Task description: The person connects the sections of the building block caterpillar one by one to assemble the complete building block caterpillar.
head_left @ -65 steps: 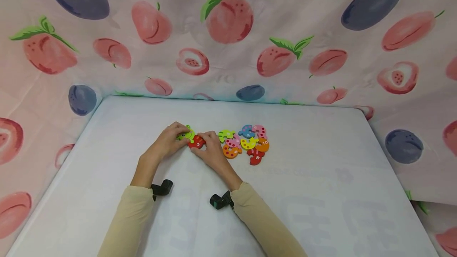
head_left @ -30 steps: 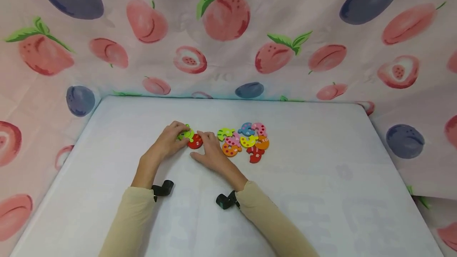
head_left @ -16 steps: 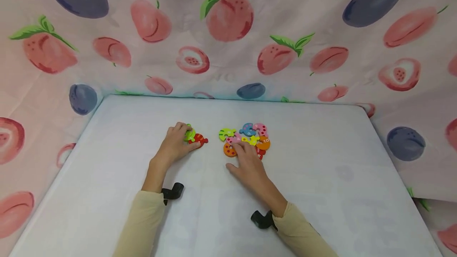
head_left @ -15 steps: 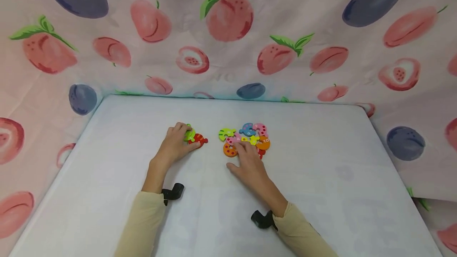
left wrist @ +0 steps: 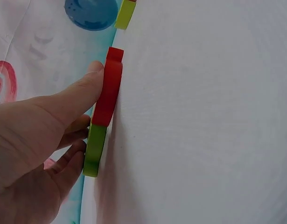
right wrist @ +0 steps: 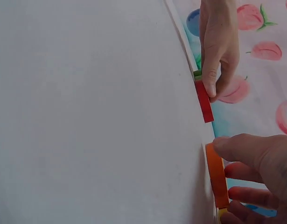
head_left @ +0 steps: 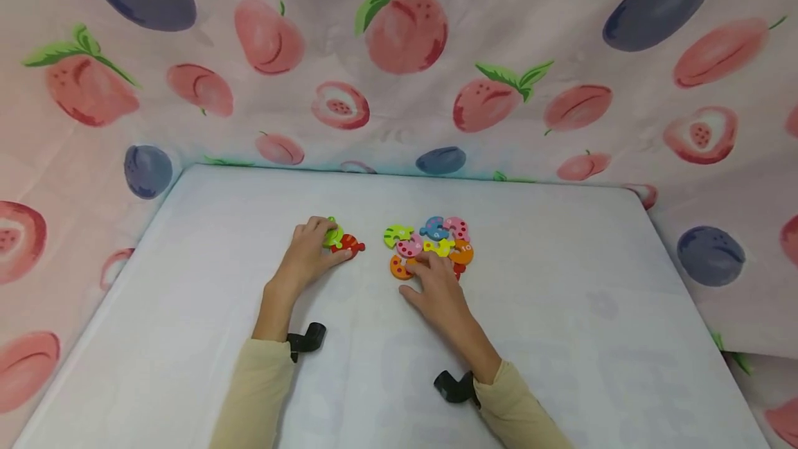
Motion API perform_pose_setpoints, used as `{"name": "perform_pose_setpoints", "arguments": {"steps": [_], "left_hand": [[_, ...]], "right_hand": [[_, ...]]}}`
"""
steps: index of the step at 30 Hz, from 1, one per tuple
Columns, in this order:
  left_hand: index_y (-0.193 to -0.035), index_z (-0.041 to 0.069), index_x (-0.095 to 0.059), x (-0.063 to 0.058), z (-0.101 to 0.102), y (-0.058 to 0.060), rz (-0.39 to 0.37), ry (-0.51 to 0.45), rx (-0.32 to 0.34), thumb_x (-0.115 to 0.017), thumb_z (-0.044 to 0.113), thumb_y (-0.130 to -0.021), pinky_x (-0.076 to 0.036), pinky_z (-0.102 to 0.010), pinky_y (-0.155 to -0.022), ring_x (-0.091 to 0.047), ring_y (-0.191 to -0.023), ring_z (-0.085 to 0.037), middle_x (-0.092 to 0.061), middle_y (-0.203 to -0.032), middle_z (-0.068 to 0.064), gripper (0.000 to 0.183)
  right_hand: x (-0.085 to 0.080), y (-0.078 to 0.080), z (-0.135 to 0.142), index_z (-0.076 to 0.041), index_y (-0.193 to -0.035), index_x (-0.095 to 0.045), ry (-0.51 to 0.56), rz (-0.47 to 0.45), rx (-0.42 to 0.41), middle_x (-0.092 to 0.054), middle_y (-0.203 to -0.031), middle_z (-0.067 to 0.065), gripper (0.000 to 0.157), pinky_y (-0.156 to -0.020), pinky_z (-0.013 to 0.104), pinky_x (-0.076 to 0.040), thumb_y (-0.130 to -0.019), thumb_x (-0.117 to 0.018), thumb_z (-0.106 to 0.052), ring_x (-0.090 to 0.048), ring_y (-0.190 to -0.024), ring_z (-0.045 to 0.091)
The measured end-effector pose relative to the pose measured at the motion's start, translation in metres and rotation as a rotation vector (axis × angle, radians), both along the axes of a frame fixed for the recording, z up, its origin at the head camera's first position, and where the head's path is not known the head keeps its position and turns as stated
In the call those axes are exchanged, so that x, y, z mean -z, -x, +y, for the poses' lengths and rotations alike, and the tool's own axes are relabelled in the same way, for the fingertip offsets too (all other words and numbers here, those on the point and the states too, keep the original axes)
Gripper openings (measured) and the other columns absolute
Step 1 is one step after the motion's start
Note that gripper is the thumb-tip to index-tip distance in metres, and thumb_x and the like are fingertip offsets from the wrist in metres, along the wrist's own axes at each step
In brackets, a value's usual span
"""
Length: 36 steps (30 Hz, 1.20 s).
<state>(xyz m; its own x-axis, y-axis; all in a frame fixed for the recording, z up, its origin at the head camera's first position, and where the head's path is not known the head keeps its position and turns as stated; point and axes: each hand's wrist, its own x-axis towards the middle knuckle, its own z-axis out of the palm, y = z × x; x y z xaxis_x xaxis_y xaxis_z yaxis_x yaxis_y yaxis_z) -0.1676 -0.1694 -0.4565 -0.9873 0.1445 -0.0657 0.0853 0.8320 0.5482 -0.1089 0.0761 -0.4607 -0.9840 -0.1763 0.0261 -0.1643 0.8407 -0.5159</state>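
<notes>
My left hand [head_left: 304, 253] rests over two joined flat puzzle pieces. Its fingers touch a green piece [head_left: 334, 236], while the thumb lies on a red striped piece [head_left: 352, 244]; the left wrist view shows both edges, red [left wrist: 108, 93] and green [left wrist: 94, 151]. Much of the green piece is hidden under the fingers. My right hand [head_left: 439, 293] reaches over an orange dotted piece [head_left: 397, 268], fingertips on it and thumb close to its near edge. In the right wrist view the thumb tip meets one end of this orange piece [right wrist: 217, 175].
Beside the right hand lie several other pieces: striped green [head_left: 396, 235], pink [head_left: 409, 246], blue [head_left: 434, 228], another pink [head_left: 458, 228], yellow [head_left: 439, 248] and orange numbered 10 [head_left: 462, 252]. A red piece [head_left: 459, 270] is partly covered. Fruit-patterned cloth [head_left: 399, 130] backs the white table [head_left: 561, 338].
My right hand has left the red piece and moved right to the cluster. The orange dotted piece has shifted slightly nearer me, off the pink one. My left thumb has moved onto the red piece.
</notes>
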Motion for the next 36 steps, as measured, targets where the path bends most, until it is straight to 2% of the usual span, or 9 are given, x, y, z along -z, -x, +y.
{"name": "perform_pose_setpoints", "arguments": {"steps": [6,12,16,22,29,33,36], "left_hand": [[-0.134,0.009,-0.051,0.001,0.001,0.0,0.002,-0.001,0.0,-0.072,0.039,-0.086,-0.045,-0.046,-0.1,-0.039,-0.121,-0.032,-0.046,-0.138,-0.011,0.06],[-0.135,0.008,-0.05,0.002,0.002,0.0,0.009,0.011,0.005,-0.072,0.039,-0.086,-0.045,-0.046,-0.102,-0.038,-0.123,-0.032,-0.046,-0.138,-0.011,0.062],[-0.137,0.008,-0.049,0.002,0.003,0.0,0.008,0.008,0.007,-0.071,0.038,-0.087,-0.045,-0.047,-0.104,-0.036,-0.127,-0.032,-0.044,-0.142,-0.011,0.063],[-0.14,0.007,-0.048,-0.001,-0.003,0.002,-0.009,0.036,0.027,-0.069,0.037,-0.089,-0.044,-0.052,-0.105,-0.034,-0.133,-0.031,-0.04,-0.145,-0.012,0.063],[-0.144,0.004,-0.044,-0.006,-0.025,0.02,-0.047,0.067,0.1,-0.065,0.026,-0.093,-0.038,-0.053,-0.111,-0.03,-0.14,-0.033,-0.034,-0.151,-0.014,0.06],[-0.146,0.004,-0.041,-0.009,-0.034,0.029,-0.066,0.067,0.15,-0.064,0.024,-0.094,-0.034,-0.054,-0.113,-0.027,-0.141,-0.034,-0.03,-0.154,-0.015,0.06],[-0.147,0.005,-0.041,-0.01,-0.037,0.032,-0.076,0.064,0.151,-0.063,0.024,-0.094,-0.035,-0.052,-0.114,-0.026,-0.141,-0.034,-0.028,-0.155,-0.016,0.061]], "right_hand": [[0.0,-0.003,-0.002,-0.008,-0.11,-0.072,0.047,0.006,-0.007,-0.057,-0.129,0.01,0.033,-0.099,0.041,-0.051,-0.082,-0.077,-0.024,-0.049,-0.122,0.027],[-0.001,-0.01,-0.006,-0.009,-0.099,-0.073,0.065,-0.01,-0.114,-0.059,-0.127,0.006,0.023,-0.096,0.036,-0.054,-0.082,-0.078,-0.025,-0.053,-0.121,0.024],[-0.002,-0.012,-0.009,-0.012,-0.098,-0.071,0.031,-0.005,-0.111,-0.058,-0.127,0.006,0.024,-0.092,0.035,-0.055,-0.08,-0.079,-0.027,-0.053,-0.12,0.023],[-0.002,-0.014,-0.014,-0.011,-0.102,-0.066,0.029,-0.03,-0.098,-0.056,-0.122,0.008,0.032,-0.088,0.032,-0.057,-0.079,-0.081,-0.027,-0.056,-0.109,0.021],[-0.001,-0.012,-0.018,-0.01,-0.106,-0.065,0.023,-0.052,-0.141,-0.056,-0.135,0.01,0.031,-0.097,0.036,-0.053,-0.081,-0.079,-0.023,-0.055,-0.121,0.026],[-0.001,-0.011,-0.018,-0.011,-0.109,-0.065,0.069,-0.102,-0.166,-0.051,-0.144,0.009,0.029,-0.103,0.04,-0.049,-0.084,-0.076,-0.019,-0.049,-0.13,0.029],[0.001,-0.009,-0.019,-0.011,-0.106,-0.064,0.104,-0.1,-0.17,-0.05,-0.142,0.011,0.026,-0.102,0.041,-0.05,-0.083,-0.076,-0.018,-0.048,-0.131,0.029]]}}
